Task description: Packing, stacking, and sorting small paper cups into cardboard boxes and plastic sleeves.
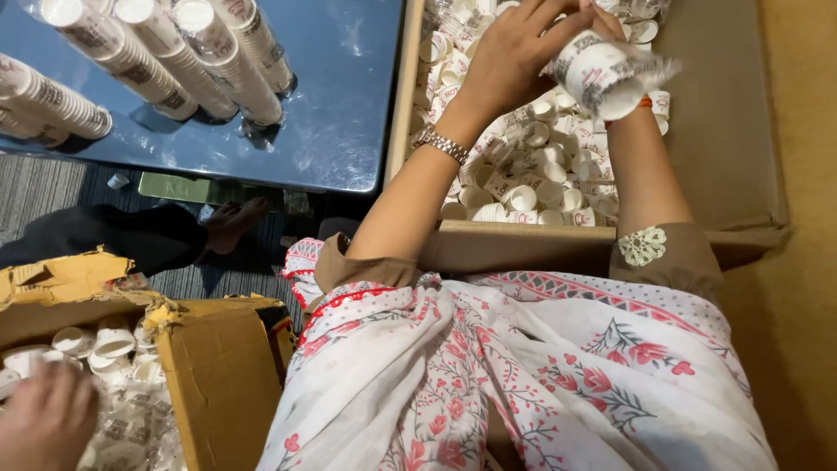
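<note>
Fingers [558,13] of the left hand [514,57] curl loosely over the top of a plastic-wrapped paper cup stack [602,74], thumb side against it. Right hand [602,17] mostly hidden behind the stack; only fingertips show at its upper end, so can't tell how closed it is. Stack held tilted above the far right part of the big cardboard box [724,131], over the loose paper cups [532,174] filling it. Bare cardboard flap to the right gives open room; box's left wall sits close to the blue tabletop [349,96], where wrapped cup sleeves [174,52] lie. Another person's hand [44,419] reaches into a torn box [218,366] at lower left.
</note>
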